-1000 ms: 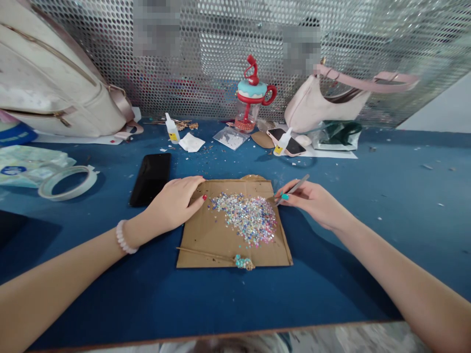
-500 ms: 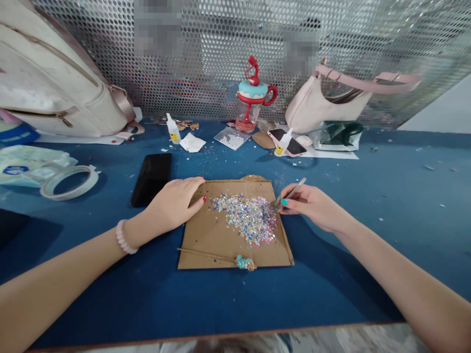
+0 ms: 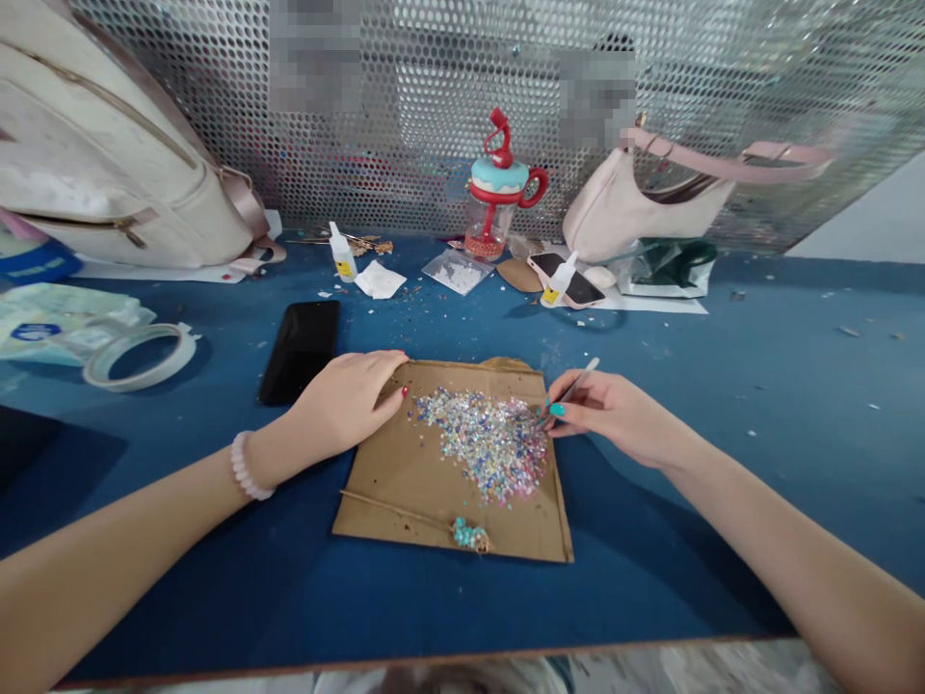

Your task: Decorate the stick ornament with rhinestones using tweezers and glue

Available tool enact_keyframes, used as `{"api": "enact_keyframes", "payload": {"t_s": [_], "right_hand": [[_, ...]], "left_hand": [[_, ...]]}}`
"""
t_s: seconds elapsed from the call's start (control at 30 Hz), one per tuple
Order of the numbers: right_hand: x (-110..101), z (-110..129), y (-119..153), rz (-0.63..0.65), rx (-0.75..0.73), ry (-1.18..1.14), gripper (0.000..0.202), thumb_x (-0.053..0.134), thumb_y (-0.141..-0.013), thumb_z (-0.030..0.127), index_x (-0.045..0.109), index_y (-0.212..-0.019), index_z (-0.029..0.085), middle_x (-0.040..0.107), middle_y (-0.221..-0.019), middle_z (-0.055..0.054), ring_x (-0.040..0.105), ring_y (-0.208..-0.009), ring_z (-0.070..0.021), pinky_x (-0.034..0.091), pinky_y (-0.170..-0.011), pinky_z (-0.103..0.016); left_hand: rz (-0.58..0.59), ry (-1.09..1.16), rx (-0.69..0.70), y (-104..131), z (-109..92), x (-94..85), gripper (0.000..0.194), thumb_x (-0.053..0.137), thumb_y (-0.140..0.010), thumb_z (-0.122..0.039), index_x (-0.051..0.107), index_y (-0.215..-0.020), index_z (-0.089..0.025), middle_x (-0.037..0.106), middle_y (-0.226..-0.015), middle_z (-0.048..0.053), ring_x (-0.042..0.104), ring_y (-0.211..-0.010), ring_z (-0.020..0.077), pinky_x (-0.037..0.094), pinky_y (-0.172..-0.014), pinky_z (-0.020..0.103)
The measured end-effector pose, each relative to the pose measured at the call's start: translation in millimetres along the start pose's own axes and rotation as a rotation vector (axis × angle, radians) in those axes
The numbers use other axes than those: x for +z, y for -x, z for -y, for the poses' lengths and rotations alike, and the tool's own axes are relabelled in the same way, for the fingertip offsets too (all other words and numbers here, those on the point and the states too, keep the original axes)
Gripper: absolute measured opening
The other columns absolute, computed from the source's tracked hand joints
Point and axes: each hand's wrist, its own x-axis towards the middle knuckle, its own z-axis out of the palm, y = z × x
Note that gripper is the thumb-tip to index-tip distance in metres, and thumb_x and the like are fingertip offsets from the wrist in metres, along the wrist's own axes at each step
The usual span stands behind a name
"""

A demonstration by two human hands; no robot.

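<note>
A square of brown cardboard (image 3: 390, 463) lies on the blue table, bearing a spread of tiny multicoloured beads or rhinestones (image 3: 491, 443). My left hand (image 3: 351, 395) rests on the cardboard's upper left corner, thumb and fingers apart. At the right edge of the pile, my right hand (image 3: 596, 410) pinches a pair of metal tweezers (image 3: 580, 378). Their tips point down into the beads; whether they grip one is too small to tell. Along the cardboard's near edge lies a thin gold stick, like a hairpin (image 3: 397, 506), with a turquoise beaded cluster (image 3: 469, 533) at its end.
A black phone (image 3: 300, 352) and a tape roll (image 3: 141, 357) lie left. Behind stand glue bottles (image 3: 342, 253), a red-and-blue lidded cup (image 3: 498, 183), a small bag of white bits (image 3: 457, 272) and another phone (image 3: 578, 286). A backpack (image 3: 108, 145) and pink handbag (image 3: 650, 202) flank them.
The cardboard has turned slightly and its near edge has slid toward me, carrying the beads and the stick along. My right hand with the tweezers has dipped slightly.
</note>
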Motion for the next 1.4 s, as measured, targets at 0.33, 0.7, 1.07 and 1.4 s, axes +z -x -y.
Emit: {"api": "enact_keyframes", "payload": {"t_s": [0.33, 0.7, 1.07, 1.4], "right_hand": [[-1, 3, 1, 0.011, -0.039, 0.054, 0.024, 0.072, -0.075, 0.034, 0.061, -0.087, 0.016, 0.065, -0.077, -0.002, 0.068, -0.072, -0.0144, 0.060, -0.073, -0.032], [4, 0, 3, -0.043, -0.244, 0.240, 0.020, 0.069, -0.078, 0.034, 0.063, -0.088, 0.018, 0.068, -0.081, -0.003, 0.066, -0.072, -0.0138, 0.054, -0.070, -0.028], [19, 0, 9, -0.010, -0.476, 0.470, 0.006, 0.063, -0.082, 0.022, 0.066, -0.086, 0.020, 0.070, -0.088, -0.003, 0.067, -0.080, -0.0141, 0.055, -0.075, -0.027], [23, -4, 9, -0.007, -0.582, 0.570, 0.005, 0.061, -0.084, 0.020, 0.065, -0.087, 0.020, 0.070, -0.087, -0.003, 0.067, -0.077, -0.0139, 0.056, -0.071, -0.027]], "left_hand": [[0.026, -0.062, 0.011, 2, -4, -7.3, 0.045, 0.042, -0.092, -0.037, 0.050, -0.130, -0.013, 0.059, -0.130, 0.010, 0.057, -0.116, 0.0254, 0.044, -0.100, 0.045], [-0.077, -0.059, 0.163, 11, -20, -11.3, 0.033, 0.035, -0.098, -0.026, 0.053, -0.124, -0.016, 0.066, -0.113, 0.010, 0.062, -0.100, 0.0226, 0.050, -0.084, 0.038], [-0.062, -0.059, 0.192, 13, -18, 1.6, 0.032, 0.033, -0.097, -0.015, 0.053, -0.121, -0.016, 0.069, -0.102, 0.008, 0.067, -0.087, 0.0202, 0.051, -0.072, 0.032], [-0.030, -0.199, 0.086, 11, -9, -3.9, 0.039, 0.037, -0.092, -0.007, 0.048, -0.129, -0.016, 0.066, -0.107, 0.008, 0.066, -0.086, 0.0184, 0.048, -0.065, 0.027]]}}
